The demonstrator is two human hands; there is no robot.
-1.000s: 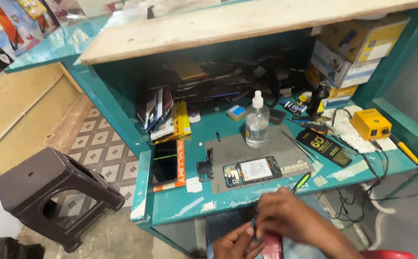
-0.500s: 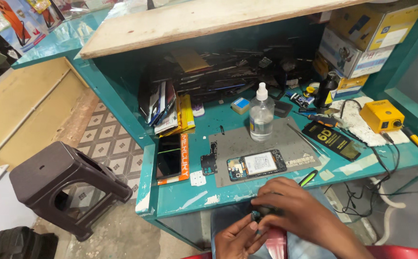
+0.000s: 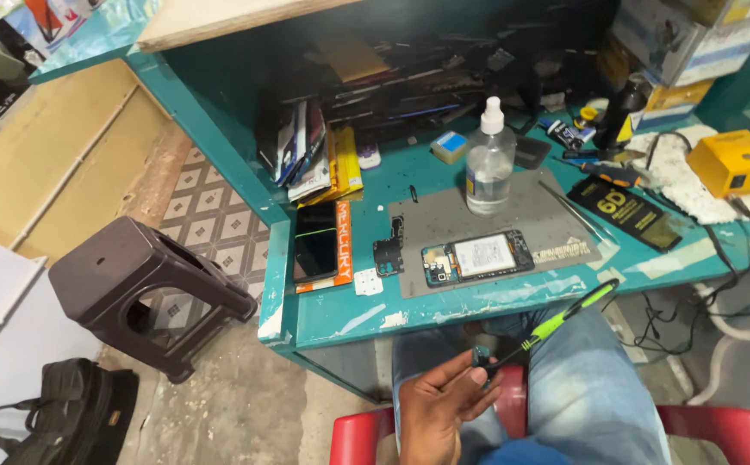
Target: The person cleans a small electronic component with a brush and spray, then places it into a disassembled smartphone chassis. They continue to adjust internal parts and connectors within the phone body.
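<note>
Head view: opened phone (image 3: 478, 258) on the grey mat (image 3: 513, 220), back off, insides showing, not put back together. Small dark part (image 3: 481, 356) pinched tight in left hand (image 3: 444, 405), down by the lap, well apart from phone. Green screwdriver (image 3: 564, 319) tip touching part. Right hand out of sight.

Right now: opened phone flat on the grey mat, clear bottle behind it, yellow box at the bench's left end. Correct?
Not quite. The yellow box sits at the right end of the teal bench, not the left; the head view shows it on a white cloth. The rest holds: the opened phone lies flat on the grey mat, with the clear bottle behind it.
</note>
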